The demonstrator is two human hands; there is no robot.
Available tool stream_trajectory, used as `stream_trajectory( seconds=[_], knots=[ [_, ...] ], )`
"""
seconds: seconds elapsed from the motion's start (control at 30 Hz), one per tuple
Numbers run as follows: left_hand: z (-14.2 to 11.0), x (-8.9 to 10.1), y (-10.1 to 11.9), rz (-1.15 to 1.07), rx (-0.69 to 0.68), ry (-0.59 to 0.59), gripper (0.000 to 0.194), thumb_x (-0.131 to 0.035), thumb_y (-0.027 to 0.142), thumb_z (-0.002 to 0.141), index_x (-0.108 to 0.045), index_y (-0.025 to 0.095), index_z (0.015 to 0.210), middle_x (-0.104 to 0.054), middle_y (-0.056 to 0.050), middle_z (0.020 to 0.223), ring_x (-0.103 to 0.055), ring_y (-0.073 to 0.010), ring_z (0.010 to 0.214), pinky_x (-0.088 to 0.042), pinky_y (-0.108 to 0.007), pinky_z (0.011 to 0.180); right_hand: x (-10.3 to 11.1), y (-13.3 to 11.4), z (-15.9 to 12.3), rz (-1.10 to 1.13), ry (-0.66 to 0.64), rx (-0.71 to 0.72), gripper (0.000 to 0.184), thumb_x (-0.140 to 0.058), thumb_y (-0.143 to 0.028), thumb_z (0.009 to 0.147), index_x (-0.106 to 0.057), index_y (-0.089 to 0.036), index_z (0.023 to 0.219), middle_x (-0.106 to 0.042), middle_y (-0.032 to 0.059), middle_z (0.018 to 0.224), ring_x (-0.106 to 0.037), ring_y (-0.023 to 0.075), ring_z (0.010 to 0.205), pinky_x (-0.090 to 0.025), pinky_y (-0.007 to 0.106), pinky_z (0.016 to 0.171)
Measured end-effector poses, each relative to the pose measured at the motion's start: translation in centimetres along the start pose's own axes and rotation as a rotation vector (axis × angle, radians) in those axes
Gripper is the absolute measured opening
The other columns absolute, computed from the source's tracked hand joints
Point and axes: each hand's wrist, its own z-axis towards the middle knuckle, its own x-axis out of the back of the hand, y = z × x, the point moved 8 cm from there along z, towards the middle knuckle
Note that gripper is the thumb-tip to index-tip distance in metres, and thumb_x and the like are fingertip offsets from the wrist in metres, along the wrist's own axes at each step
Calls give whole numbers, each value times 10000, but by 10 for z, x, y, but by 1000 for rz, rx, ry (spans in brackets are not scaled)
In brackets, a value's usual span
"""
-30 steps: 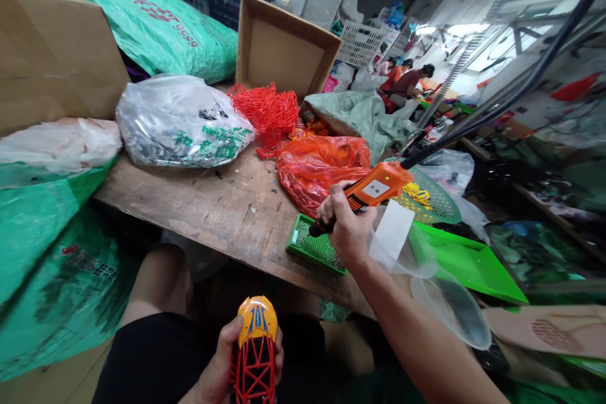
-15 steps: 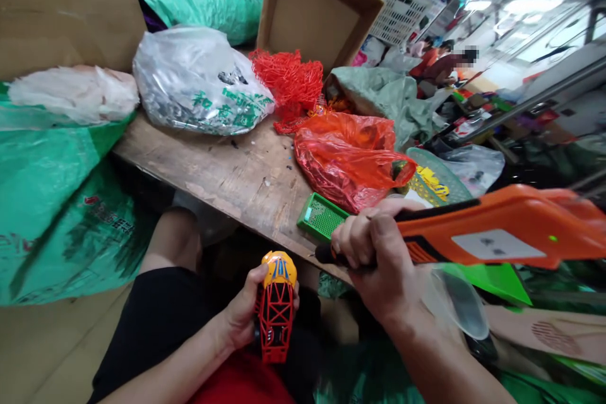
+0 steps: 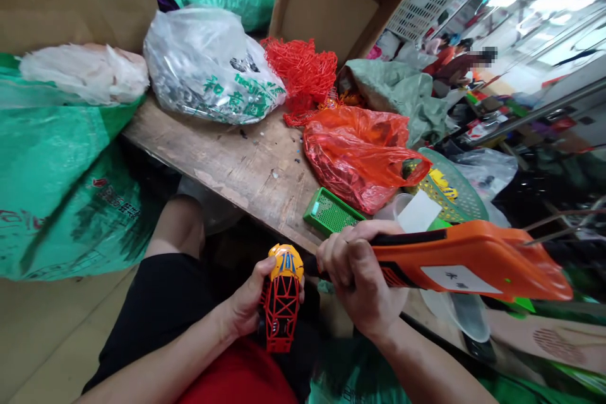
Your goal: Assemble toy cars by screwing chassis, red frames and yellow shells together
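My left hand (image 3: 249,300) grips a toy car body shell (image 3: 283,303) with a yellow nose and a red lattice frame, held upright over my lap. My right hand (image 3: 355,278) is wrapped around a large orange handheld electric tool (image 3: 468,262), possibly a soldering iron, with a white label and a small green light. Its dark tip pokes out past my fingers, right beside the yellow end of the shell. I cannot tell whether the tip touches the shell.
A scarred wooden workbench (image 3: 227,170) lies ahead, holding a printed clear plastic bag (image 3: 213,72), a red plastic bag (image 3: 362,158), a tangle of red plastic runners (image 3: 300,76) and a green perforated tray (image 3: 331,211). A cardboard box (image 3: 336,3) stands behind. Co-workers sit far back right.
My right hand has brought the orange tool down to lie nearly level, its tip now beside the shell. Both hands are closer together, and the view has shifted, moving the bench up and right.
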Motion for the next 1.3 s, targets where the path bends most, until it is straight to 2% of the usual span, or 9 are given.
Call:
stream_trajectory(
  seconds=[0.33, 0.57, 1.03, 1.3],
  knots=[
    [0, -1, -2, -28, 9, 25, 632, -776, 645, 692, -775, 62, 935, -780, -101, 812, -709, -183, 715, -563, -273, 717, 2, 5, -7, 16, -30, -14, 48, -601, -220, 995, -580, -256, 970, -465, -99, 562, -450, 72, 444, -462, 225, 487],
    [-2, -1, -3, -49, 7, 4, 623, -762, 629, 723, -766, 48, 950, -784, -113, 809, -715, -185, 722, -564, -268, 720, 2, 5, -8, -3, -29, -11, 55, -600, -234, 993, -570, -262, 956, -453, -103, 554, -431, 77, 432, -453, 226, 469],
    [-2, 1, -8, -56, 1, 61, 589, -752, 631, 726, -769, 63, 881, -777, -113, 778, -707, -175, 681, -563, -249, 665, 5, 13, -14, -37, -8, -19, 87, -599, -237, 992, -559, -262, 920, -454, -106, 560, -434, 77, 433, -470, 242, 498],
    [-4, 2, -4, 9, -96, 170, 575, -779, 638, 692, -773, 96, 883, -762, -91, 758, -674, -176, 645, -556, -268, 638, 3, 11, -7, 35, 50, -41, 186, -622, -242, 980, -524, -244, 822, -413, -124, 485, -372, 62, 384, -433, 211, 470]
  ],
)
